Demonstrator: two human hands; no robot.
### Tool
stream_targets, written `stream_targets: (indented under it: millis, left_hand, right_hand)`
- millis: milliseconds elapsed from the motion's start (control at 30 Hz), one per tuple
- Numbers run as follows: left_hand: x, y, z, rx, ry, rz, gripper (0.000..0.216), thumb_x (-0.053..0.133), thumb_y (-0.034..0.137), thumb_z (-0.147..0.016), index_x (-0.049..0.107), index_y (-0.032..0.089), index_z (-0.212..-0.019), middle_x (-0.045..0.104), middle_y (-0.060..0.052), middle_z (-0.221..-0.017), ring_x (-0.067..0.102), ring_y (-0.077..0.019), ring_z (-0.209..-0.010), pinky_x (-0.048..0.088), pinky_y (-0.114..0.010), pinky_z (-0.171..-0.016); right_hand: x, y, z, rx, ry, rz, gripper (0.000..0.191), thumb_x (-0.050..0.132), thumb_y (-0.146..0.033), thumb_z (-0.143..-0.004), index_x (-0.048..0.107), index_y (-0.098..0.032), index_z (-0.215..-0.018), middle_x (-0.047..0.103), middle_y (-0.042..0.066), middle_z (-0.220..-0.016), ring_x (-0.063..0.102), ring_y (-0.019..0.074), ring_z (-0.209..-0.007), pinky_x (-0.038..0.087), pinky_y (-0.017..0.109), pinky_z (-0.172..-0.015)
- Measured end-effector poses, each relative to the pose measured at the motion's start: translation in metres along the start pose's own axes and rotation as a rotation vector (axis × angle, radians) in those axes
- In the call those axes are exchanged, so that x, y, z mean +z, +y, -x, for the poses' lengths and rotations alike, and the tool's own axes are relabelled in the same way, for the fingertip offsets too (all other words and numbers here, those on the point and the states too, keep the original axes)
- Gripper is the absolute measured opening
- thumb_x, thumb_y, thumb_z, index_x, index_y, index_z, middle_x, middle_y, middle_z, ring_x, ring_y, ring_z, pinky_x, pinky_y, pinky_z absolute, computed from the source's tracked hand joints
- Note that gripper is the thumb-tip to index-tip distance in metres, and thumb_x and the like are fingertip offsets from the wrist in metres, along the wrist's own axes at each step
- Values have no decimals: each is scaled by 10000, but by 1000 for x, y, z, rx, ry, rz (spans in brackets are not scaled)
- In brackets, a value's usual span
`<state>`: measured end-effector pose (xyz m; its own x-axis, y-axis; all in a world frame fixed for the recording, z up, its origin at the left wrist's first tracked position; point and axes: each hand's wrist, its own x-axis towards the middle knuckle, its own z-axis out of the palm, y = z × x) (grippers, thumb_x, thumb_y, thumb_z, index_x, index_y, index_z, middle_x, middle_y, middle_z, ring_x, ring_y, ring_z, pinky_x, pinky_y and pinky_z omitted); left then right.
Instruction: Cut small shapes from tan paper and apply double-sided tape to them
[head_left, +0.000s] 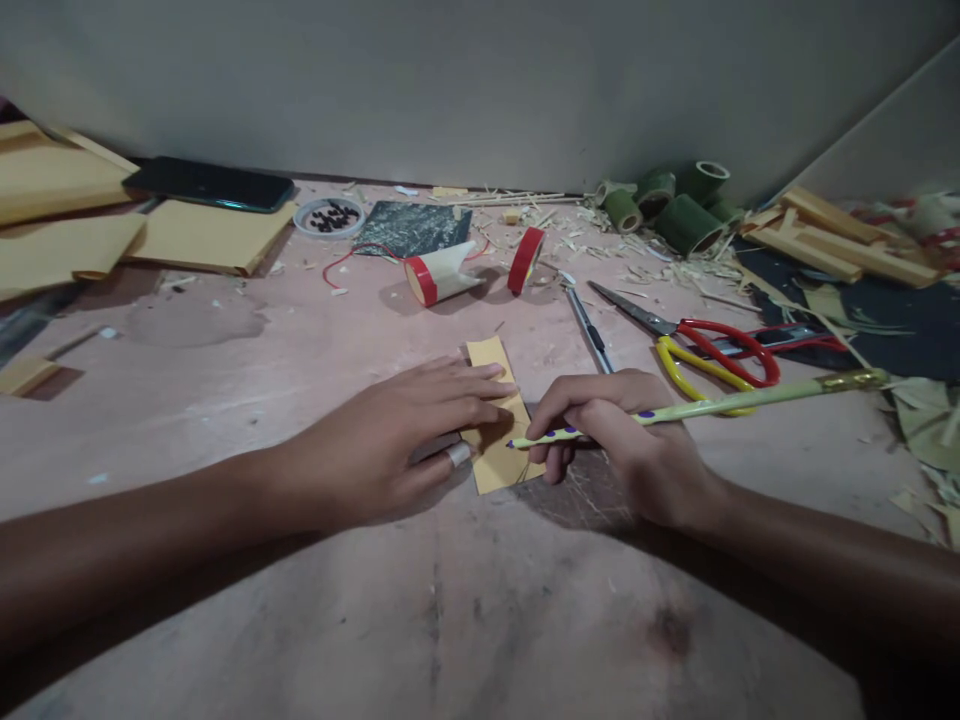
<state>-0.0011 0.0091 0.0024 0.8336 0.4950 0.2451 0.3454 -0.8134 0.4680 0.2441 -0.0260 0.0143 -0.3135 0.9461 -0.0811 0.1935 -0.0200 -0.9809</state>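
Observation:
A small yellow paper strip point(495, 470) lies flat on the table in front of me. My left hand point(420, 430) rests on its left side, fingers spread and pressing it down; a white band circles one finger. My right hand point(630, 440) grips a yellow-green pencil with purple dots point(720, 402), its tip close above or on the paper; I cannot tell whether it touches. Thin dark lines show near the paper's lower right edge. Just beyond my right hand lie a box cutter point(589, 330) and scissors point(690, 345) with red and yellow handles.
At the back stand a red-banded paper roll point(442, 275), a roll of red tape point(526, 260), a dish of dark bits point(328, 217) and green bamboo pieces point(686, 225). A phone point(210, 184) rests on folded yellow paper point(202, 237) at the left. Shavings litter the right side.

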Motion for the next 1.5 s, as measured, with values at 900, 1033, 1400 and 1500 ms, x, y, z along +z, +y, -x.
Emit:
stream_targets:
  millis: [900, 1033, 1400, 1500]
  left_hand:
    - [3, 0, 0, 16, -37, -25, 344, 497, 187, -992, 618, 183, -1314, 614, -128, -1510, 540, -258, -1443, 440, -498, -1220]
    - [3, -1, 1, 23, -36, -30, 338, 492, 172, -986, 624, 184, -1297, 616, -130, -1508, 542, -257, -1441, 445, -497, -1215]
    - [2, 0, 0, 22, -49, -30, 341, 497, 173, -986, 624, 177, -1302, 609, -129, -1516, 533, -258, -1448, 427, -492, -1225]
    - [2, 0, 0, 20, -46, -25, 345, 486, 169, -986, 626, 185, -1300, 612, -128, -1512, 541, -258, -1441, 436, -499, -1215]
  right_hand:
    - [1, -3, -3, -48, 15, 102, 304, 479, -141, -790, 760, -166, -677, 704, 13, -554, 680, 138, -514, 519, 210, -498]
    - [1, 0, -2, -50, 15, 86, 301, 478, -145, -786, 758, -172, -678, 702, 11, -568, 671, 141, -505, 515, 224, -491]
    - [1, 3, 0, -20, -2, 18, 282, 489, -149, -775, 750, -176, -672, 708, 11, -603, 653, 140, -500, 512, 235, -480]
    - [0, 2, 0, -38, 2, 58, 289, 489, -144, -781, 752, -172, -664, 707, 14, -597, 658, 136, -510, 504, 230, -492]
